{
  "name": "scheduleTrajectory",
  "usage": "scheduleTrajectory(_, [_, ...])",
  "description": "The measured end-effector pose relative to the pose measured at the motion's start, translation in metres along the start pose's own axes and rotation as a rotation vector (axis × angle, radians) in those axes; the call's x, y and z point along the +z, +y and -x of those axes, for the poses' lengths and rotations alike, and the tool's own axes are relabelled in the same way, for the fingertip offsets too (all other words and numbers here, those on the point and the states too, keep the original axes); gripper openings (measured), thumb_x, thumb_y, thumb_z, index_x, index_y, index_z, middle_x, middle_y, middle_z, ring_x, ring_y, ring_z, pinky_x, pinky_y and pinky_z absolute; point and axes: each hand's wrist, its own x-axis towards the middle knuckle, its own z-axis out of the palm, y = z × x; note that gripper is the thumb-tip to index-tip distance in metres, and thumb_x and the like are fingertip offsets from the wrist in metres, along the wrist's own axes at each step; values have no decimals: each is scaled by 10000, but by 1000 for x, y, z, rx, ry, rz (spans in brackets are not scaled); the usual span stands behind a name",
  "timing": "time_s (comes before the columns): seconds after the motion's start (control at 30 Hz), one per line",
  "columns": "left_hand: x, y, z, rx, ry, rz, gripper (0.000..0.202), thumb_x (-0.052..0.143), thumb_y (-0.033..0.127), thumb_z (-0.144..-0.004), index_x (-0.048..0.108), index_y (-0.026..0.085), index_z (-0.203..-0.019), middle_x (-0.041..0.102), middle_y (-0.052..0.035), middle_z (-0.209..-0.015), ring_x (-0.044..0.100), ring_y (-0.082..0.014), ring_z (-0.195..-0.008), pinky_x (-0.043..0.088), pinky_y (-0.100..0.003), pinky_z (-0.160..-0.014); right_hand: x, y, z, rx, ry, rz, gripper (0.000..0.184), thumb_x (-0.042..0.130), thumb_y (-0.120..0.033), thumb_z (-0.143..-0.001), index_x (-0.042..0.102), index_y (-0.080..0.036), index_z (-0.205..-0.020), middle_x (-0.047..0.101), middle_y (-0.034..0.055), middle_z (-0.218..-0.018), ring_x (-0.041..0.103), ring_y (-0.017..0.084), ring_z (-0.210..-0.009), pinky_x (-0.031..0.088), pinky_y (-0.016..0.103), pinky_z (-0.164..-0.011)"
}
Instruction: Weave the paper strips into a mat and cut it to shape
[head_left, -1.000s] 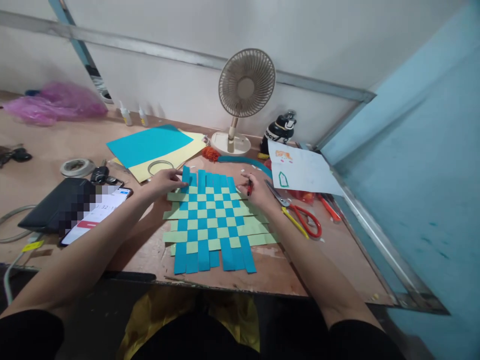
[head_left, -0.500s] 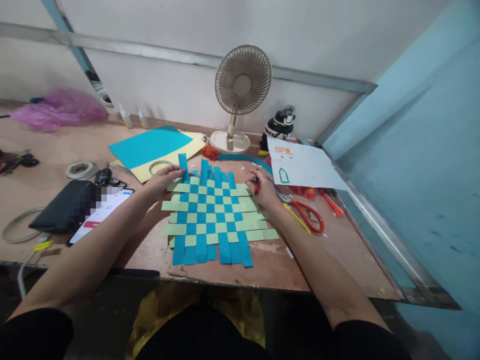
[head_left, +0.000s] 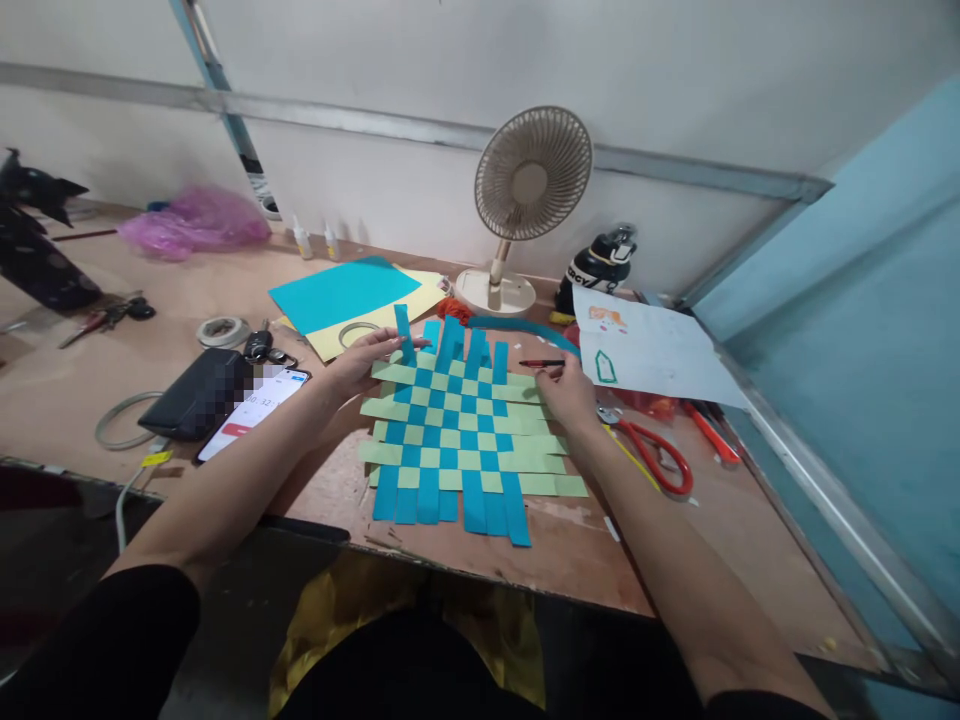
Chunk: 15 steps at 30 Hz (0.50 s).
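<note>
A woven mat of blue and pale green paper strips (head_left: pixel 457 430) lies on the wooden table (head_left: pixel 675 540) in front of me. Several blue strip ends stand up at its far edge. My left hand (head_left: pixel 367 358) rests at the mat's far left corner, its fingers pinching an upright blue strip (head_left: pixel 403 333). My right hand (head_left: pixel 566 388) sits at the far right corner, closed on a red and black pen (head_left: pixel 541 363) that points left over the mat.
Red-handled scissors (head_left: pixel 654 452) lie right of the mat, beside a white drawing sheet (head_left: pixel 652 350). A desk fan (head_left: pixel 525 200), a black bottle (head_left: pixel 600 270), blue and yellow paper sheets (head_left: pixel 345 295), a tape roll (head_left: pixel 223 330), a phone (head_left: pixel 255 412) and a black pouch (head_left: pixel 196 392) ring the work area.
The blue strip ends at the far edge have risen from flat to upright. My right hand has turned the pen from pointing down to lying level. The camera view shifted left.
</note>
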Motion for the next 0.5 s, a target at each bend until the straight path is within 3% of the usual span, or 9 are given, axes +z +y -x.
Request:
scheduleTrajectory(0.2, [-1, -1, 0, 25, -16, -98, 367, 785, 436, -771, 647, 165, -976, 698, -163, -1263, 722, -261, -975, 601, -365, -779, -6, -5, 1, 63, 29, -45, 345, 596, -418, -809, 597, -190, -1068, 723, 103, -799, 677, 329, -808, 511, 435, -720])
scheduleTrajectory(0.33, [0, -1, -1, 56, 2, -235, 431, 743, 508, -792, 642, 162, -1027, 715, -173, -1218, 715, -290, -1011, 595, -400, -805, -9, -6, 4, 68, 67, -53, 320, 568, -413, -837, 571, -203, -1079, 729, 88, -837, 670, 298, -798, 497, 394, -708])
scheduleTrajectory(0.43, [-1, 3, 0, 94, 45, -398, 499, 720, 497, -809, 613, 166, -1167, 719, -156, -1201, 700, -290, -1052, 573, -426, -868, -8, -9, 6, 0, 136, -126, 319, 513, -424, -888, 576, -219, -1124, 735, 71, -902, 672, 272, -827, 501, 397, -758])
scheduleTrajectory(0.5, [-1, 8, 1, 142, 109, -527, 537, 713, 458, -813, 583, 177, -1252, 677, -146, -1284, 634, -304, -1188, 515, -461, -981, -8, -12, 7, -86, 186, -212, 363, 474, -477, -928, 609, -216, -1142, 736, 76, -991, 671, 264, -909, 500, 426, -845])
